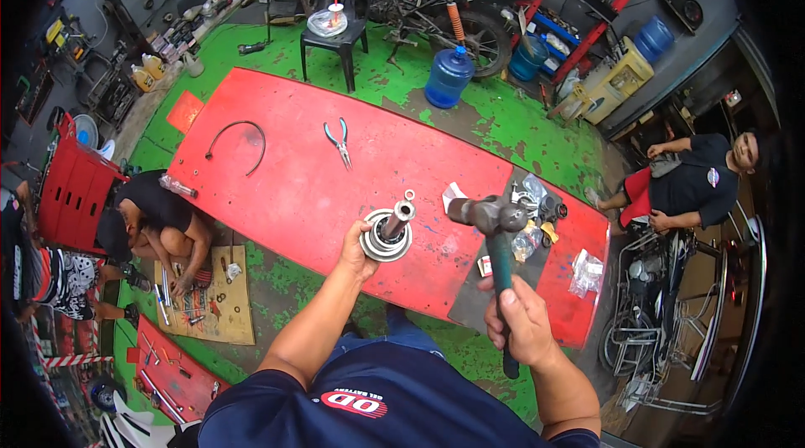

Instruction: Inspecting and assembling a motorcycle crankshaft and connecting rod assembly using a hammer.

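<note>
My left hand (pixel 357 255) is wrapped round the rim of a round metal part with a hollow central shaft (pixel 388 234), which it holds over the red lift table (pixel 293 221). The shaft's open end points up, and a small metal ring (pixel 409 195) shows close by its tip. In my right hand (pixel 524 324) is a ball-peen hammer (pixel 499 251), gripped by its dark green handle with the head raised to the right of the metal part. Farther off on the table lie blue-handled long-nose pliers (pixel 339 144) and a curved black cable (pixel 260 146).
At the table's right sit plastic bags (pixel 584 272) and a dark metal part (pixel 549 209). Someone squats at left (pixel 155 213) over a board with tools (pixel 226 305); another person sits at right (pixel 679 179) beside a motorcycle (pixel 650 289). Beyond stand a chair (pixel 340 28) and blue water jug (pixel 450 77).
</note>
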Demonstrator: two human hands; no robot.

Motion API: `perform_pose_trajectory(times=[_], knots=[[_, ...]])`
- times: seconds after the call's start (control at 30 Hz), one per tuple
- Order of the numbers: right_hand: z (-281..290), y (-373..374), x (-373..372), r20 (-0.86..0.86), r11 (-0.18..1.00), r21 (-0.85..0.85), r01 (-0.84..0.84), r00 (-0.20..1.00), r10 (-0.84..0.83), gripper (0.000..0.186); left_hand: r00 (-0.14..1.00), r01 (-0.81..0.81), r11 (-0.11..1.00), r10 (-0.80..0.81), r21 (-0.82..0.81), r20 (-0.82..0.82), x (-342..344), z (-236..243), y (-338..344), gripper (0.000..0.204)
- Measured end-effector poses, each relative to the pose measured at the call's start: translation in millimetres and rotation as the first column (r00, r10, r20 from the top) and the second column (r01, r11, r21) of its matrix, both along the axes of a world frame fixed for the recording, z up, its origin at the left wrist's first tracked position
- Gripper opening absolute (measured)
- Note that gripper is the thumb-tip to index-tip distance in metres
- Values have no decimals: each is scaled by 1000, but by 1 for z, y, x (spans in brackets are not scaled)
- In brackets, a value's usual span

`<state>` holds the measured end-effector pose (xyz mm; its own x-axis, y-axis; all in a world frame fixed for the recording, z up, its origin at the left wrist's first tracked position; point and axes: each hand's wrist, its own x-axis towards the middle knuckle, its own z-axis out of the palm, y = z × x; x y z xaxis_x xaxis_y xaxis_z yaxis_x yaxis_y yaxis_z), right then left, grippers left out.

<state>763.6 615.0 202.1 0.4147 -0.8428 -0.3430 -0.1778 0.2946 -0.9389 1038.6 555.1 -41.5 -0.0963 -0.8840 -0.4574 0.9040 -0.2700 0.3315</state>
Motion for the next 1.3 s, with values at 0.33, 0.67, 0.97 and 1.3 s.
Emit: perform_pose_trajectory(times=[0.33, 0.67, 0.97, 1.3], knots=[[4, -48, 56, -363, 939, -339, 54, 913, -184, 36, 998, 56, 988, -57, -144, -8, -1, 5, -7, 48], [-5, -88, 98, -465, 857, -467, -216, 885, -30, 53, 997, 73, 991, -70, -110, 25, -14, 25, 10, 51], [3, -69, 105, -617, 779, -511, -364, 786, -37, 41, 990, 139, 983, -134, -116, 55, -19, 12, 13, 55], [3, -67, 99, -585, 789, -509, -344, 810, -24, 54, 992, 119, 989, -115, -83, 47, -22, 34, 20, 52]])
